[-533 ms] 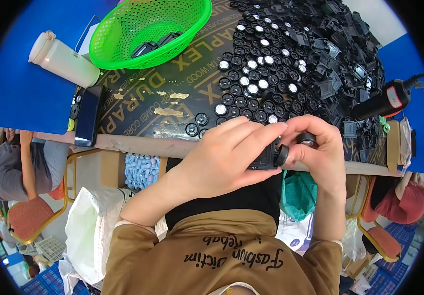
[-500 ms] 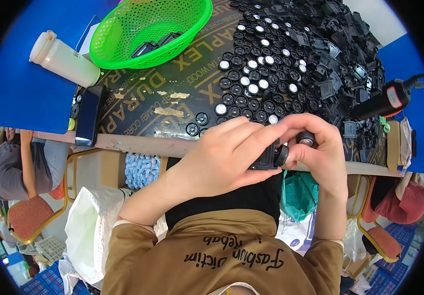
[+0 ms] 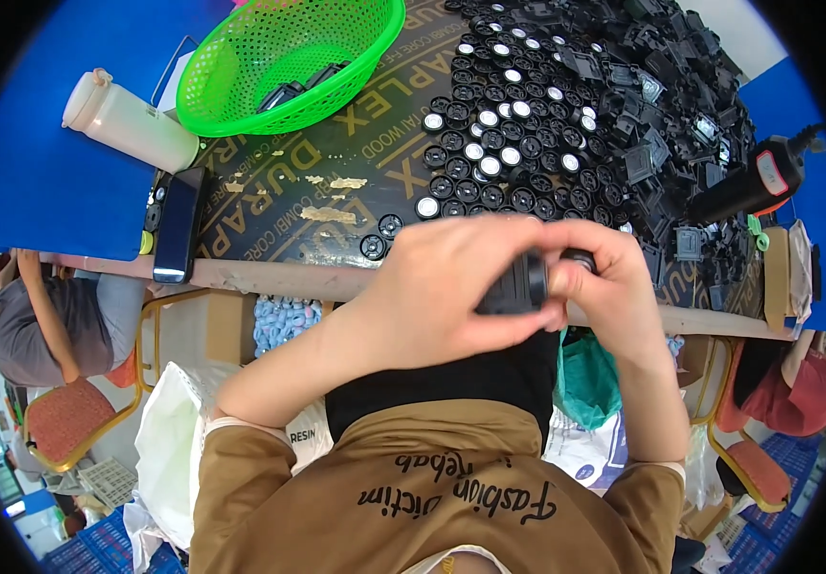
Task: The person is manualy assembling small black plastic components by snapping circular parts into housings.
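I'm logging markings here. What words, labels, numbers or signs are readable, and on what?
I won't copy the wording itself.
Tabletop: large tan lettering, readable.
Brown shirt: dark script, upside down, readable.
Pale sack: dark capitals, readable.
Black tool: label, too small to read.
White-and-purple bag: print too blurred to read.

- Our left forearm (image 3: 312,364) slanted up and rightward, bare below the elbow.
- Our left hand (image 3: 437,277) turned its back to the camera, fingers stretched toward the right hand (image 3: 609,282), left thumb (image 3: 504,332) beneath them in a bent grip.
- Our right forearm (image 3: 660,411) rose steeply, leaning slightly left.
- Our right hand was curled, right index finger (image 3: 593,237) arched above its thumb.
- Both hands met before our body.
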Demonstrator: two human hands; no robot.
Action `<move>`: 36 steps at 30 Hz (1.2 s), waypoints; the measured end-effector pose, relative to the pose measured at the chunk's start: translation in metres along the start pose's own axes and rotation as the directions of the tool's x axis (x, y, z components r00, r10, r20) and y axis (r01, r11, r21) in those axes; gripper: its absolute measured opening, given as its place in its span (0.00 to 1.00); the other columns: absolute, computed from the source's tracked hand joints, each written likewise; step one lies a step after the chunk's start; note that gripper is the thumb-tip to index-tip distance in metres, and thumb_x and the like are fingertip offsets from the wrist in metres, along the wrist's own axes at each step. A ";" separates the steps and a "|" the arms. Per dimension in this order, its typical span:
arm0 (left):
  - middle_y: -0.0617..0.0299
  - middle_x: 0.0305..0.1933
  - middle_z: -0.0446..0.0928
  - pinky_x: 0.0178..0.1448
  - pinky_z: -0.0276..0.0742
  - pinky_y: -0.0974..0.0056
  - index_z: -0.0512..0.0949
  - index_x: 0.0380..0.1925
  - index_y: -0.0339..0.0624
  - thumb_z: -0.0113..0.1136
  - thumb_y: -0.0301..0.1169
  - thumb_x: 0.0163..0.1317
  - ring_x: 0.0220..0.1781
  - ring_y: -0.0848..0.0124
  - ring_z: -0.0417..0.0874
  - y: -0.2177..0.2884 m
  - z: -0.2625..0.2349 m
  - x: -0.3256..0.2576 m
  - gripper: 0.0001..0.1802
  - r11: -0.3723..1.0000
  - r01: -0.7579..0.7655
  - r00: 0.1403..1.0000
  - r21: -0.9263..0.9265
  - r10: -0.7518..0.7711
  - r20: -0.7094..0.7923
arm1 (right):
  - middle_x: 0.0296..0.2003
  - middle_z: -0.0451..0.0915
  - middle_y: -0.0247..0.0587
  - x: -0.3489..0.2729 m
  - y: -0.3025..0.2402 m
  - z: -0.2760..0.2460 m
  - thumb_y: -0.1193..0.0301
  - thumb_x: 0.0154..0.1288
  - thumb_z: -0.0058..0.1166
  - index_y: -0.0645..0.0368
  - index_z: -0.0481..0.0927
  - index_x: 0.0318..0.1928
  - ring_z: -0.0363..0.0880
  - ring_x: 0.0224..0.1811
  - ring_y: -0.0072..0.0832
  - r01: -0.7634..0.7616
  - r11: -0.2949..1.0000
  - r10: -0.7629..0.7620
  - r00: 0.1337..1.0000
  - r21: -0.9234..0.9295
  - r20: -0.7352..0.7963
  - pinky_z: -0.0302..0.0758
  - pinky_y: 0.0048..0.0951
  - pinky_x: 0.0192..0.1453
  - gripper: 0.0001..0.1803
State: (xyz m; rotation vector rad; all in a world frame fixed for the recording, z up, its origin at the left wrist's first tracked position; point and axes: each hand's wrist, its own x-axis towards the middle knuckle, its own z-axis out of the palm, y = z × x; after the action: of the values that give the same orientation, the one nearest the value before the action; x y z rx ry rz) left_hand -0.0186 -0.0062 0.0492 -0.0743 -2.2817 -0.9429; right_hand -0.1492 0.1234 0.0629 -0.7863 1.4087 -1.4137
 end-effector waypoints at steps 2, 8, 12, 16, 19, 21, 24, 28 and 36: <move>0.58 0.40 0.75 0.35 0.74 0.68 0.64 0.54 0.40 0.67 0.33 0.46 0.32 0.71 0.77 0.002 0.001 0.000 0.34 0.953 0.180 0.979 -0.243 -0.198 -0.051 | 0.26 0.74 0.33 0.002 0.000 0.002 0.73 0.66 0.45 0.62 0.69 0.46 0.66 0.22 0.14 0.039 0.999 -0.040 0.998 -0.033 -0.038 0.65 0.14 0.26 0.10; 0.59 0.26 0.72 0.28 0.64 0.70 0.66 0.48 0.45 0.34 0.49 0.68 0.25 0.71 0.73 -0.006 0.010 0.005 0.22 -0.012 0.276 0.785 -0.961 -0.574 0.233 | 0.38 0.72 0.42 -0.001 0.025 -0.004 0.81 0.60 0.42 0.59 0.64 0.41 0.67 0.33 0.19 0.305 0.952 -0.303 0.949 0.016 -0.083 0.66 0.19 0.36 0.09; 0.57 0.33 0.70 0.32 0.62 0.65 0.67 0.45 0.46 0.34 0.51 0.68 0.26 0.67 0.68 -0.008 0.019 0.008 0.22 -0.433 0.051 0.734 -0.900 -0.595 0.328 | 0.38 0.70 0.37 -0.005 0.027 0.015 0.81 0.44 0.61 0.59 0.80 0.30 0.71 0.34 0.24 0.590 0.643 -0.720 0.683 -0.488 -0.123 0.68 0.21 0.35 0.10; 0.61 0.31 0.70 0.33 0.68 0.65 0.66 0.43 0.47 0.37 0.53 0.67 0.26 0.68 0.72 -0.004 0.026 0.010 0.21 -0.426 0.016 0.755 -0.905 -0.588 0.290 | 0.26 0.73 0.33 -0.011 0.017 0.035 0.78 0.37 0.66 0.58 0.82 0.31 0.72 0.28 0.29 0.536 0.433 -0.790 0.613 -0.725 -0.019 0.69 0.25 0.30 0.14; 0.63 0.29 0.68 0.35 0.69 0.65 0.65 0.42 0.47 0.39 0.51 0.67 0.29 0.70 0.72 0.003 0.030 0.013 0.20 -0.396 0.037 0.721 -0.918 -0.625 0.299 | 0.28 0.78 0.39 -0.004 0.027 0.041 0.81 0.36 0.63 0.59 0.80 0.28 0.74 0.31 0.33 0.565 0.426 -0.834 0.547 -0.707 -0.066 0.72 0.27 0.33 0.12; 0.63 0.29 0.67 0.38 0.69 0.65 0.64 0.43 0.46 0.41 0.49 0.67 0.32 0.71 0.70 0.008 0.031 0.014 0.18 -0.400 -0.004 0.719 -0.916 -0.638 0.276 | 0.28 0.77 0.37 -0.001 0.025 0.037 0.80 0.36 0.62 0.58 0.80 0.28 0.74 0.31 0.32 0.565 0.309 -0.867 0.498 -0.765 0.017 0.71 0.27 0.33 0.12; 0.63 0.30 0.66 0.39 0.69 0.66 0.63 0.44 0.46 0.40 0.49 0.67 0.32 0.72 0.68 0.013 0.036 0.014 0.18 -0.389 -0.038 0.742 -0.920 -0.628 0.235 | 0.30 0.76 0.35 -0.002 0.026 0.035 0.78 0.37 0.62 0.57 0.80 0.28 0.73 0.31 0.31 0.540 0.150 -0.901 0.420 -0.828 0.110 0.70 0.27 0.34 0.12; 0.64 0.31 0.64 0.39 0.67 0.67 0.62 0.45 0.45 0.39 0.48 0.68 0.32 0.74 0.66 0.018 0.040 0.012 0.19 -0.325 -0.033 0.745 -0.945 -0.638 0.193 | 0.35 0.74 0.35 0.003 0.041 0.029 0.74 0.40 0.62 0.54 0.80 0.34 0.71 0.35 0.32 0.550 0.120 -0.936 0.340 -0.827 0.090 0.68 0.30 0.37 0.14; 0.62 0.34 0.63 0.46 0.62 0.71 0.60 0.47 0.43 0.37 0.46 0.69 0.37 0.76 0.63 0.026 0.049 0.007 0.19 0.005 -0.046 0.710 -0.999 -0.704 -0.036 | 0.40 0.72 0.41 0.004 0.039 0.033 0.68 0.57 0.53 0.60 0.74 0.42 0.68 0.42 0.36 0.372 0.092 -0.851 0.512 -0.924 0.121 0.66 0.34 0.46 0.13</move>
State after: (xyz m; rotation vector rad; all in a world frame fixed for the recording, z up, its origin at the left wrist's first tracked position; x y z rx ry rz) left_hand -0.0439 0.0435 0.0441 0.2280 -0.6273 -2.3281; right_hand -0.1127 0.1129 0.0288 -2.1553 2.4672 -1.4404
